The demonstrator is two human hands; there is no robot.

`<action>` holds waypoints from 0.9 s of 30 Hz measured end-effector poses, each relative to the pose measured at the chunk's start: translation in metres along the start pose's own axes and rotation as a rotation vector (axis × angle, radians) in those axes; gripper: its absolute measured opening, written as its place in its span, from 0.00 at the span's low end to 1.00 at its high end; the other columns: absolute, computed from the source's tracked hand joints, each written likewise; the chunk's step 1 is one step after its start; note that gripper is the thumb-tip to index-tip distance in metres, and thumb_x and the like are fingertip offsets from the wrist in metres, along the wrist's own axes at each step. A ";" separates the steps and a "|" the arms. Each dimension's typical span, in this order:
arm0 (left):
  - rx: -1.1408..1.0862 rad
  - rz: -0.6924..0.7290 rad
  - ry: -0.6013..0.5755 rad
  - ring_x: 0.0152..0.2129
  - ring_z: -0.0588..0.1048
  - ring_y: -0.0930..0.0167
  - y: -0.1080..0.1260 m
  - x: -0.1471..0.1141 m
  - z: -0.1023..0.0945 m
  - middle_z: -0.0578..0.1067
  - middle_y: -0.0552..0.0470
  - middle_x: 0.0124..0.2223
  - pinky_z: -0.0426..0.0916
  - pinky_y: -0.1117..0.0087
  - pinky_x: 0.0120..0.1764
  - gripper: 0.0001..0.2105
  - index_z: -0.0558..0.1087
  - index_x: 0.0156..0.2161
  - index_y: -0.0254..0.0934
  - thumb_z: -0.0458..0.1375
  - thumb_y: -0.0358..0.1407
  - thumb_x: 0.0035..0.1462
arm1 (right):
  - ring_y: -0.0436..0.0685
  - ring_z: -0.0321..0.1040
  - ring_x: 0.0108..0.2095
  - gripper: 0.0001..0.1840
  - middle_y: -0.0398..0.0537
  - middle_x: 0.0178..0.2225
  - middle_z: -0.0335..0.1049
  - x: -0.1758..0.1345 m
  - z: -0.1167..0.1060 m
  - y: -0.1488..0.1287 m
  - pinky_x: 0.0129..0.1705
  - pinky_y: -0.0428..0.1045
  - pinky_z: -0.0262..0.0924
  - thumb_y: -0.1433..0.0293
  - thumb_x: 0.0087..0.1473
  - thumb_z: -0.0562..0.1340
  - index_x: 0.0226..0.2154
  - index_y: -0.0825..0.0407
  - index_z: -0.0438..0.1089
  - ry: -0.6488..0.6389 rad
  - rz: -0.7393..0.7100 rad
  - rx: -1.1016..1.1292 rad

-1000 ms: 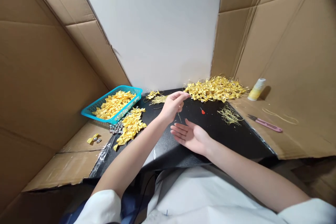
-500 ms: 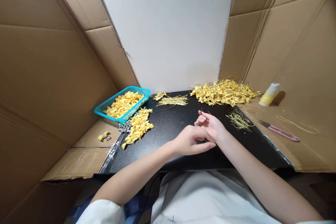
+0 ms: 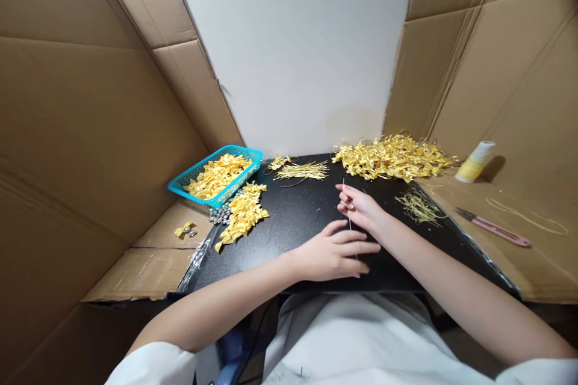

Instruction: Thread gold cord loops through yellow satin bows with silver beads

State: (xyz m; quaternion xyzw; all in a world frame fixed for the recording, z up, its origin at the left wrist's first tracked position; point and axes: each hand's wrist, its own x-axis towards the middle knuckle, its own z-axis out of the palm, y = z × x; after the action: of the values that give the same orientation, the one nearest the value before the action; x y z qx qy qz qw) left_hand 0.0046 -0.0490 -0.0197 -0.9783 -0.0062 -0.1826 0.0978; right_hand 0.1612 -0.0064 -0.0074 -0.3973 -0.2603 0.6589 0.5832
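My right hand (image 3: 360,208) is closed in a pinch over the black table. Between its fingers is a thin yellow cord (image 3: 350,225). A thin tip stands up above the fingertips; whether it is cord or a needle I cannot tell. Below it, my left hand (image 3: 335,252) is palm down with its fingers spread. The cord's lower part runs behind those fingers, and I see no grip on it there. Nearest to the left hand lies a pile of yellow ribbon bows (image 3: 244,213), with small silver bells or beads (image 3: 220,215) beside it.
A turquoise basket (image 3: 177,190) holds more bows at the left. Cut yellow cords (image 3: 302,171) and a heap of bows with loops (image 3: 397,156) lie at the back. To the right are loose cords (image 3: 419,206), pink thread snips (image 3: 494,228) and a thread spool (image 3: 475,162). Cardboard walls flank the table.
My left hand has moved slightly down and spread its fingers, apart from the right hand. The cord now shows below the right hand. The view has shifted a little.
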 end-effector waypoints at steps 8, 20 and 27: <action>0.476 -0.901 -0.244 0.47 0.67 0.53 -0.050 -0.108 -0.057 0.75 0.39 0.45 0.54 0.51 0.52 0.12 0.77 0.39 0.34 0.57 0.40 0.56 | 0.43 0.52 0.17 0.05 0.37 0.20 0.67 -0.006 -0.032 -0.030 0.23 0.41 0.57 0.69 0.50 0.65 0.28 0.51 0.68 0.098 -0.188 -0.088; 0.381 -0.913 -0.182 0.39 0.67 0.57 -0.062 -0.133 -0.048 0.74 0.41 0.35 0.57 0.54 0.43 0.10 0.73 0.28 0.38 0.53 0.38 0.56 | 0.44 0.54 0.17 0.11 0.38 0.19 0.68 0.001 -0.049 -0.011 0.22 0.42 0.54 0.64 0.43 0.68 0.27 0.51 0.68 0.080 -0.177 -0.178; -0.019 -1.050 0.168 0.34 0.67 0.61 -0.074 -0.132 -0.059 0.70 0.47 0.25 0.57 0.58 0.44 0.15 0.66 0.18 0.40 0.56 0.42 0.53 | 0.44 0.56 0.19 0.09 0.39 0.21 0.69 0.001 -0.056 -0.007 0.22 0.41 0.53 0.65 0.41 0.68 0.25 0.51 0.70 0.059 -0.142 -0.175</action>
State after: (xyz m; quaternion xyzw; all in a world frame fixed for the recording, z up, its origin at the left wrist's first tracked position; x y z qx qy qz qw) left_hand -0.1436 0.0156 0.0010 -0.8264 -0.4855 -0.2849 -0.0152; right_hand 0.2110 -0.0109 -0.0327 -0.4463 -0.3271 0.5787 0.5991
